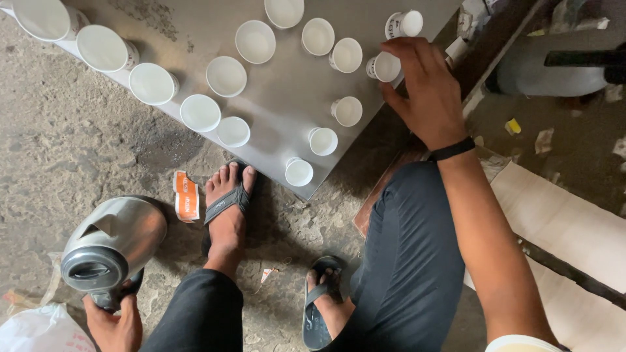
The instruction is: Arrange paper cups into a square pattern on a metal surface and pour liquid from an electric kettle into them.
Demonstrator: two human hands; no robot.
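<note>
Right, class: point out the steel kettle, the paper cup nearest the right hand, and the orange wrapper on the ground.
steel kettle [114, 251], head view, on its shiny body.
paper cup [385, 66], head view, on its white inside.
orange wrapper [186, 195], head view, at its middle.

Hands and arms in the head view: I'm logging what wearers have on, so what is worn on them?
The right hand is bare, with a thin black band round the wrist; the forearm is uncovered up to a pale sleeve edge at the frame's bottom. The left hand is bare too; no ring, glove or sleeve shows on it.
</note>
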